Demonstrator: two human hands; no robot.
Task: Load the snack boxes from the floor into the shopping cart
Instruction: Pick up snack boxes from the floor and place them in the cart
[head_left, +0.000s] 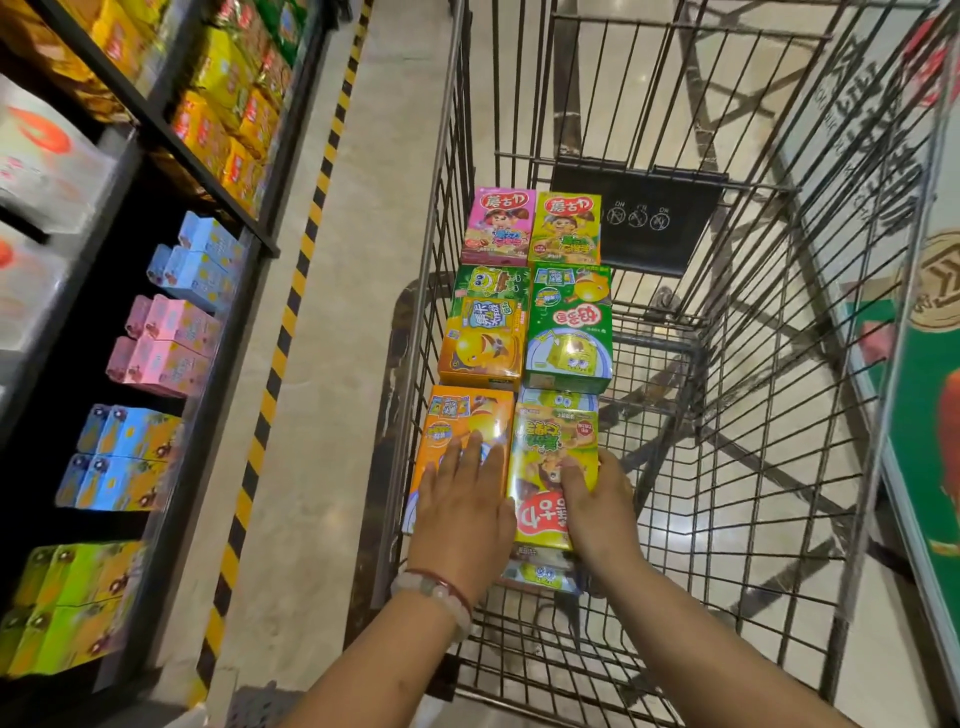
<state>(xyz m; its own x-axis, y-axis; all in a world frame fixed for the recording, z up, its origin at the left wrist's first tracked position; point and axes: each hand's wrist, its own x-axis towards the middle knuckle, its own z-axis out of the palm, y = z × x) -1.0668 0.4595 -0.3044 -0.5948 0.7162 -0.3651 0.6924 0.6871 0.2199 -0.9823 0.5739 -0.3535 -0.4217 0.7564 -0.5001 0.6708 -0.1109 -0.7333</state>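
Settling the nearest pair of snack boxes into place is the step in hand, judging by how both hands are working low inside the shopping cart (810, 395). The left hand (462, 506) is lying flat, fingers straight and spread, pressing down on the orange box (457, 421) by the cart's left wall. The right hand (597, 504) is grasping the yellow-green box (550, 462) just beside it, thumb on the top face and the other fingers going down round its right edge. That box is resting on another box, whose ends are showing at the near and far sides.

Beyond these, four more boxes are lying flat in two rows along the left side of the basket: an orange-and-green box (483, 338) and a green box (569, 327) in the middle, a pink box (497, 226) and a yellow box (565, 228) at the far end. The right half of the cart floor is standing bare wire.

No boxes on the floor are showing here, so how many remain cannot be told. The next move is probably calling for both hands to let go and reach down outside the cart for another box, then start filling the open right side.
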